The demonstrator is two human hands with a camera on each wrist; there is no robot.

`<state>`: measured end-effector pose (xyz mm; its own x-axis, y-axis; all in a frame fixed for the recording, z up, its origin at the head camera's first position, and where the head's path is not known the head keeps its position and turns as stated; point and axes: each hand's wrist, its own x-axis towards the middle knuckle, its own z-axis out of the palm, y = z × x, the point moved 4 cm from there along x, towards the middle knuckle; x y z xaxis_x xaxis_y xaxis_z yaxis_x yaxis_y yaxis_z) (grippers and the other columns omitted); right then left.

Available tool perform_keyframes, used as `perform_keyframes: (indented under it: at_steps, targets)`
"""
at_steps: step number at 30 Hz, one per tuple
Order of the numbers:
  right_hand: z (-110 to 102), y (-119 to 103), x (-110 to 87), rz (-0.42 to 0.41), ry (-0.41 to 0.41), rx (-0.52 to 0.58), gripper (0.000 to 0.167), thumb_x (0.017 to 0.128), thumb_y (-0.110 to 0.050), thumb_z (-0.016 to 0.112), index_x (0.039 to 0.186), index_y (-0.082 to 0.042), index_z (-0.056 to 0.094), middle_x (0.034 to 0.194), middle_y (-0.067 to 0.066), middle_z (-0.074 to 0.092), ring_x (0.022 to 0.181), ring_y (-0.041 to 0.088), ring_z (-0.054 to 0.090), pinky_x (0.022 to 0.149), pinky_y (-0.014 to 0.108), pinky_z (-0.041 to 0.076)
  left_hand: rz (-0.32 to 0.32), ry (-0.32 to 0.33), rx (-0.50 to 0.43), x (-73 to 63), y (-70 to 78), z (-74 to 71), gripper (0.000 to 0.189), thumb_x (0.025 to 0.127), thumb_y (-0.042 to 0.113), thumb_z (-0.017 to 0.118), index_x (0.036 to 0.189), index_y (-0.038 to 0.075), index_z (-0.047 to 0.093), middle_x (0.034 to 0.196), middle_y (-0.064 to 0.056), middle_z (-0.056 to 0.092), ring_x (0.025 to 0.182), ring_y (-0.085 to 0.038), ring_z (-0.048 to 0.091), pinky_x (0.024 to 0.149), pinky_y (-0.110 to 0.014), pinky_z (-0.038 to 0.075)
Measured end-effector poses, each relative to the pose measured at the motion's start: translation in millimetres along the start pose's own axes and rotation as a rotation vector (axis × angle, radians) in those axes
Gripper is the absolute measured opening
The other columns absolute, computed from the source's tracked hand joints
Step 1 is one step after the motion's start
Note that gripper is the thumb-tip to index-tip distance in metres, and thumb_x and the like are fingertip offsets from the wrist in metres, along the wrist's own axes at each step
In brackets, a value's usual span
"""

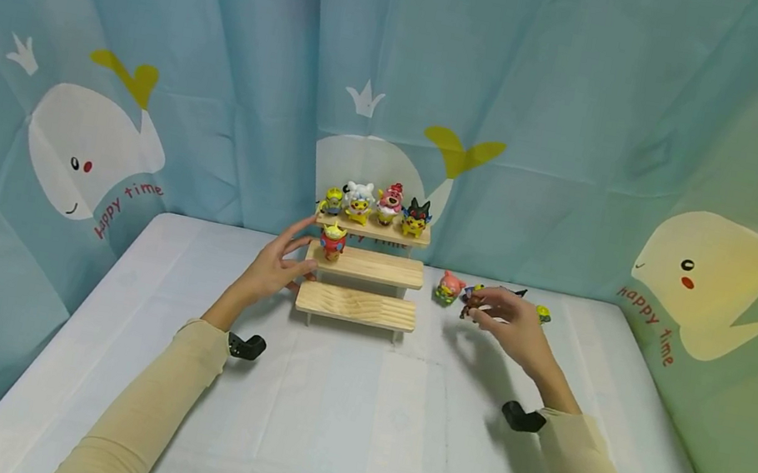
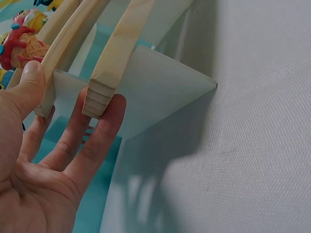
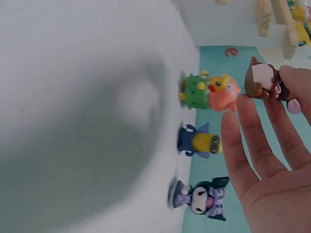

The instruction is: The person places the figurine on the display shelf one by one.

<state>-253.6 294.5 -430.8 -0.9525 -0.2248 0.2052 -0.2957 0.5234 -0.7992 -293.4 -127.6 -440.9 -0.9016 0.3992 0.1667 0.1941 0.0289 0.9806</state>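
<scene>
At the left end of a three-tier wooden display shelf [image 1: 356, 306], my left hand [image 1: 269, 272] holds the board ends, thumb on the middle board [image 2: 68, 46] and fingertips against the edges. My right hand [image 1: 515, 328] pinches a small brown figurine [image 3: 262, 81] with a pale pink front between thumb and fingertips, just above the table right of the shelf. On the middle tier's left end stands a red figurine on an ice-cream cone [image 1: 332, 243]. The top tier carries a row of several figurines, among them a white-hooded yellow one [image 1: 358, 203] and a dark-hooded yellow one [image 1: 416, 219].
Behind my right hand, near the curtain, stand a pink-and-green figurine [image 3: 198, 92], a blue-and-yellow minion figurine [image 3: 199, 141] and a black-and-purple figurine [image 3: 200, 198]. Another yellow-green figurine [image 1: 544, 314] is farther right. Blue whale-print curtains [image 1: 572, 93] surround the white-covered table [image 1: 331, 423].
</scene>
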Motion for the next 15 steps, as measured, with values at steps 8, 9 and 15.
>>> perform_keyframes:
  at_steps: [8, 9, 15]
  targets:
    - [-13.6, -6.7, -3.2, -0.014, 0.085, 0.010, 0.034, 0.097, -0.019, 0.075, 0.128, -0.007, 0.069, 0.111, 0.016, 0.070, 0.093, 0.030, 0.073, 0.075, 0.026, 0.060, 0.003, -0.005, 0.017, 0.1, 0.0, 0.1, 0.077, 0.103, 0.008, 0.063, 0.166, 0.028, 0.022, 0.165, -0.030, 0.019, 0.121, -0.055, 0.059, 0.064, -0.045, 0.063]
    - [-15.0, -7.7, -3.4, -0.014, 0.092, 0.014, 0.034, 0.098, -0.019, 0.075, 0.129, -0.007, 0.069, 0.112, 0.015, 0.070, 0.093, 0.029, 0.073, 0.075, 0.026, 0.060, 0.002, -0.004, 0.020, 0.2, 0.0, 0.1, 0.077, 0.103, 0.008, 0.064, 0.166, 0.029, 0.023, 0.165, -0.030, 0.019, 0.122, -0.054, 0.058, 0.064, -0.045, 0.063]
    - [-19.8, -12.0, -4.1, -0.025, 0.117, 0.029, 0.035, 0.097, -0.018, 0.075, 0.130, -0.006, 0.068, 0.113, 0.013, 0.069, 0.092, 0.020, 0.073, 0.077, 0.030, 0.061, -0.006, 0.000, 0.023, -0.1, 0.5, 0.1, 0.078, 0.103, 0.009, 0.064, 0.165, 0.030, 0.023, 0.165, -0.030, 0.020, 0.122, -0.053, 0.059, 0.066, -0.047, 0.063]
